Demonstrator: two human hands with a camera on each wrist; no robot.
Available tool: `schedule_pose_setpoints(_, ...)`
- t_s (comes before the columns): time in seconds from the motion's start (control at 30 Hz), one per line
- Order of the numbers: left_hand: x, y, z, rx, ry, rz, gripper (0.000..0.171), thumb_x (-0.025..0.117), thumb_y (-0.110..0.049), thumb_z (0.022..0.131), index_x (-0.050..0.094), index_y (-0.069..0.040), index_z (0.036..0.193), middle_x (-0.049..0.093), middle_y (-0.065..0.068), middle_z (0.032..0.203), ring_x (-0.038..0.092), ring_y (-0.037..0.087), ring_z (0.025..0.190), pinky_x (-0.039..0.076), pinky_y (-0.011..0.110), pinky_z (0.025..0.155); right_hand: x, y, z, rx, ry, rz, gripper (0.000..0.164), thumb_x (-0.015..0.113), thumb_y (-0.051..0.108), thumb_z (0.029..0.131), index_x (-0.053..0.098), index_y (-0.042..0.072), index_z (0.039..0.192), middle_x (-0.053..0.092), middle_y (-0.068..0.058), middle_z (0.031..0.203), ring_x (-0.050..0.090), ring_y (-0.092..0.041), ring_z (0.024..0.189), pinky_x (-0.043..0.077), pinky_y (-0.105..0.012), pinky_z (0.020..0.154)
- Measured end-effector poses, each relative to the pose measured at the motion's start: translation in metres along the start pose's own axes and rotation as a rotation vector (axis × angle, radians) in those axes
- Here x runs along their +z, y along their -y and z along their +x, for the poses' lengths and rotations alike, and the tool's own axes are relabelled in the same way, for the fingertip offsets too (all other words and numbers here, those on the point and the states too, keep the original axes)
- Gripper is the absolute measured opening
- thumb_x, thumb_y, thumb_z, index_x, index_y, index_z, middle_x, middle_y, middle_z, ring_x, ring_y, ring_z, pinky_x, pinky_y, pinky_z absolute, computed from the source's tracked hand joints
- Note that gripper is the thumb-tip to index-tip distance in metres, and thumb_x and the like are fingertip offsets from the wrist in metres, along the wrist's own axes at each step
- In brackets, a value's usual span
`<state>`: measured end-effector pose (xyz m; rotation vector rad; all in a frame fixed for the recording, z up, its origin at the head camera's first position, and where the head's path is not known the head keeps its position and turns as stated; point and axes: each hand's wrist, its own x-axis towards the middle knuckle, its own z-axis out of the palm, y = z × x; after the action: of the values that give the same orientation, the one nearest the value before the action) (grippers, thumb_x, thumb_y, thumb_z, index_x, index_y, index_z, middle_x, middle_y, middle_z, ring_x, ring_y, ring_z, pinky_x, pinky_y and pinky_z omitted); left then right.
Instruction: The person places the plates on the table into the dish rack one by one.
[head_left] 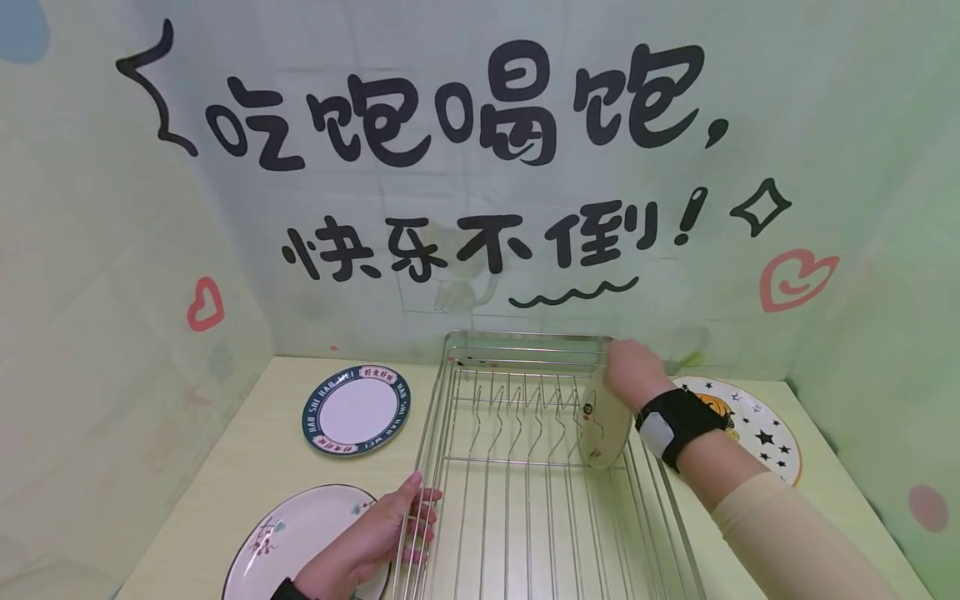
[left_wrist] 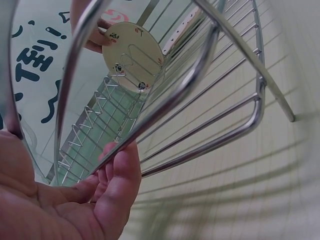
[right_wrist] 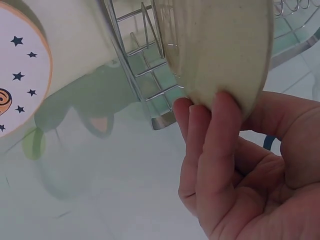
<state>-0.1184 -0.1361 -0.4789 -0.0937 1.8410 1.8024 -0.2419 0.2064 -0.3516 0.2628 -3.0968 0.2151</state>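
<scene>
A cream plate (head_left: 604, 425) with small printed figures stands on edge at the right end of the wire slots in a metal dish rack (head_left: 510, 460). My right hand (head_left: 636, 373) pinches its upper rim between thumb and fingers, as the right wrist view shows with the plate (right_wrist: 225, 50) close up. At the rack's left side, my left hand (head_left: 386, 527) holds the side wires. In the left wrist view the fingers (left_wrist: 125, 167) curl round a lower wire of the rack, and the plate's printed face (left_wrist: 132, 55) shows beyond.
Left of the rack lie a blue-rimmed plate (head_left: 356, 410) and, nearer, a large white plate (head_left: 300, 533) with a floral print, partly under my left forearm. A star-patterned plate (head_left: 757, 425) lies to the right, partly behind my right wrist. A printed backdrop (head_left: 480, 192) rises behind the table.
</scene>
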Motion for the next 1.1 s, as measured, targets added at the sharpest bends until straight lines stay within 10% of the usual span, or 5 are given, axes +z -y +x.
schedule_pose_setpoints(0.4, -0.001, -0.001, -0.001, 0.0, -0.004, 0.018, 0.089, 0.033, -0.072, 0.088, 0.045, 0.005, 0.13, 0.051, 0.006, 0.093, 0.053, 0.018, 0.078, 0.055, 0.036, 0.063, -0.004, -0.004, -0.003, 0.042, 0.087, 0.094, 0.012, 0.05, -0.005, 0.084, 0.06, -0.008, 0.088, 0.06, -0.017, 0.078, 0.049, -0.021, 0.064, 0.042, -0.032, 0.056)
schedule_pose_setpoints(0.63, 0.0, 0.0, -0.002, 0.004, 0.002, -0.007, 0.08, 0.031, -0.065, 0.093, 0.044, 0.005, 0.129, 0.05, 0.005, 0.092, 0.052, 0.017, 0.077, 0.054, 0.034, 0.063, -0.007, -0.02, -0.013, 0.143, 0.188, 0.229, 0.043, 0.05, 0.034, 0.097, 0.063, -0.006, 0.105, 0.062, -0.023, 0.096, 0.06, -0.033, 0.084, 0.049, -0.041, 0.073)
schedule_pose_setpoints(0.77, 0.002, 0.001, -0.001, -0.003, -0.006, 0.006, 0.085, 0.033, -0.07, 0.09, 0.046, 0.005, 0.128, 0.052, 0.004, 0.091, 0.054, 0.017, 0.077, 0.054, 0.035, 0.063, 0.002, -0.038, -0.031, 0.175, 0.161, 0.435, 0.06, 0.038, 0.044, 0.1, 0.045, -0.004, 0.135, 0.047, -0.029, 0.134, 0.047, -0.045, 0.12, 0.044, -0.054, 0.094)
schedule_pose_setpoints(1.1, 0.0, 0.0, -0.001, 0.011, -0.002, 0.016, 0.089, 0.033, -0.073, 0.087, 0.045, 0.004, 0.13, 0.052, 0.004, 0.092, 0.053, 0.016, 0.076, 0.054, 0.033, 0.06, 0.025, -0.066, -0.086, 0.212, 0.051, 1.005, 0.061, 0.03, 0.044, 0.102, 0.033, -0.001, 0.142, 0.041, -0.022, 0.141, 0.051, -0.017, 0.117, 0.049, -0.021, 0.087)
